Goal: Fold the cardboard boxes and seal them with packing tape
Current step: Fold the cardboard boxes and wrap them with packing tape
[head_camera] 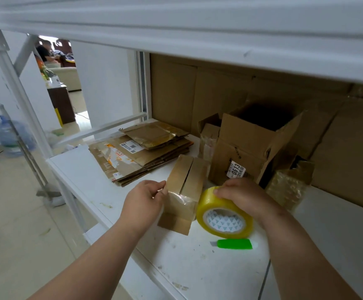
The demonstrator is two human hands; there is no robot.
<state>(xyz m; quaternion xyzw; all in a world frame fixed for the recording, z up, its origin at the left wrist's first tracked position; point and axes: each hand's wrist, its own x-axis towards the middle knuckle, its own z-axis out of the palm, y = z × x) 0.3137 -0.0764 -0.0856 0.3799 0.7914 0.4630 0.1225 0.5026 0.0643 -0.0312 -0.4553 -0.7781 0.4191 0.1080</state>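
The left hand [144, 199] reaches in from the lower left, forearm stretched forward, its fingers and thumb pinching the left edge of a small folded cardboard box [184, 191] that stands on the white desk [197, 273]. A strip of clear tape runs across the box's near face, below the seam between its two closed flaps. The right hand [244, 194] comes in from the lower right, wrist bent, fingers curled over the top of a yellowish roll of packing tape [223, 215] that stands on edge, touching the box's right side. The roll's white core carries a pattern of small teal triangles.

Just in front of the roll lies a green utility knife [234, 244]. Behind the hands stands an open cardboard box [254, 146] with a white label reading "0613". To the left lies a stack of flattened cardboard boxes [145, 152], bearing a label with a QR code; its smaller print is unreadable.
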